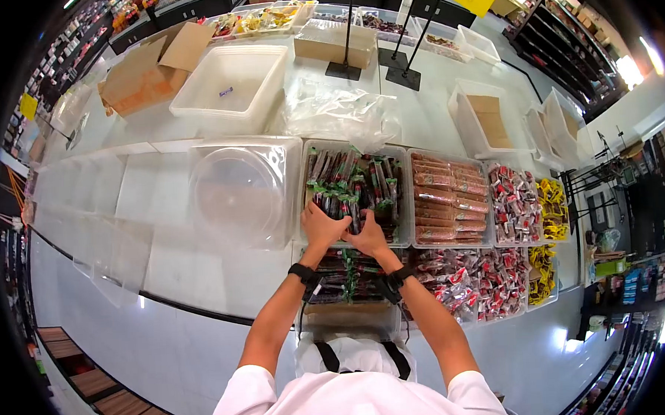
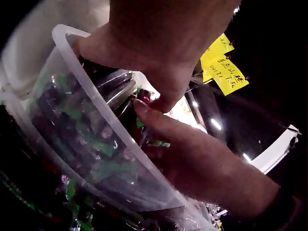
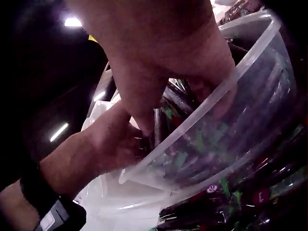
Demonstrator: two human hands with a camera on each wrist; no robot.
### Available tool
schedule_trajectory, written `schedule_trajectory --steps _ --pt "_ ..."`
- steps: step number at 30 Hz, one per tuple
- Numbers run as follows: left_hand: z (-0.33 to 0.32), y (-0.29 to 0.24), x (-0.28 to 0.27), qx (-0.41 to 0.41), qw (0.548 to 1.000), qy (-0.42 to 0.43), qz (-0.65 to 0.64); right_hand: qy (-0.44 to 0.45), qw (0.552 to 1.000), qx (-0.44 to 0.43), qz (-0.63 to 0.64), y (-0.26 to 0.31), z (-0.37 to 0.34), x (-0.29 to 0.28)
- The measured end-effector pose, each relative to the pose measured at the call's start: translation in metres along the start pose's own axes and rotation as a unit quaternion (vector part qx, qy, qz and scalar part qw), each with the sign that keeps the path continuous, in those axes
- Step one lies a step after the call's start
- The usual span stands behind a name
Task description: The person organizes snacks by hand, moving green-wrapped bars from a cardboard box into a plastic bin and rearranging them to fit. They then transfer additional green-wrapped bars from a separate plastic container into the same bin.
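A clear plastic bin [image 1: 406,204] holds many dark, slim wrapped sticks [image 1: 336,165] with green on their wrappers. Both hands reach over its near rim. My left hand [image 1: 322,226] grips sticks at the near left, its fingers down among them and thumb toward the right. Close beside it, my right hand [image 1: 369,237] holds sticks near the middle of the front wall. In the left wrist view the right thumb [image 2: 142,107] lies against a dark stick. In the right wrist view the right hand's [image 3: 168,62] fingers go down behind the bin's wall, partly hidden.
More green-ended sticks lie in a nearer bin [image 1: 335,278]. To the right stand a bin of brown packets [image 1: 451,195] and bins of red-and-white [image 1: 514,199] and yellow packets [image 1: 553,205]. A clear lid [image 1: 239,189] lies left; plastic bags [image 1: 339,111] and an upright sign stand [image 1: 343,70] are behind.
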State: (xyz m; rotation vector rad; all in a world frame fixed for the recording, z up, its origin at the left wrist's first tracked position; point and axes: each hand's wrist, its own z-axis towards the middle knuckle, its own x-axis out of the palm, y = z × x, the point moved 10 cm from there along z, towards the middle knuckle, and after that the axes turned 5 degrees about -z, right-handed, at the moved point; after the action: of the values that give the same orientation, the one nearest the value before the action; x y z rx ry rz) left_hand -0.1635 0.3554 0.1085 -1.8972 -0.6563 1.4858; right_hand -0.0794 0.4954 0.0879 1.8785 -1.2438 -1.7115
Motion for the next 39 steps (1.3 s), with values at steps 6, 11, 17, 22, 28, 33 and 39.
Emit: schedule_trajectory --steps 6,11,17,22,28,33,39 --pt "-0.005 0.000 0.004 -0.053 0.996 0.018 -0.066 0.046 0.997 0.047 0.036 0.000 -0.003 -0.002" --pt "0.009 0.021 0.029 -0.085 0.978 0.076 -0.176 0.051 0.996 0.022 0.075 0.016 -0.011 -0.003" --pt "0.001 0.018 0.051 -0.149 0.838 0.216 -0.478 -0.016 0.994 -0.063 0.087 0.051 0.007 -0.004" --pt "-0.010 0.000 0.035 -0.122 0.759 0.232 -0.596 0.003 0.992 -0.128 0.019 0.073 0.001 -0.010" --pt "-0.014 -0.014 0.018 -0.116 0.774 0.178 -0.596 0.039 0.990 -0.128 0.053 0.068 -0.002 -0.005" --pt "0.006 0.013 0.034 -0.072 0.856 0.131 -0.494 0.081 0.994 -0.051 0.049 0.040 -0.004 -0.001" --pt "-0.017 -0.012 0.027 -0.137 0.809 0.171 -0.546 0.109 0.993 -0.035 0.038 0.038 -0.001 -0.012"
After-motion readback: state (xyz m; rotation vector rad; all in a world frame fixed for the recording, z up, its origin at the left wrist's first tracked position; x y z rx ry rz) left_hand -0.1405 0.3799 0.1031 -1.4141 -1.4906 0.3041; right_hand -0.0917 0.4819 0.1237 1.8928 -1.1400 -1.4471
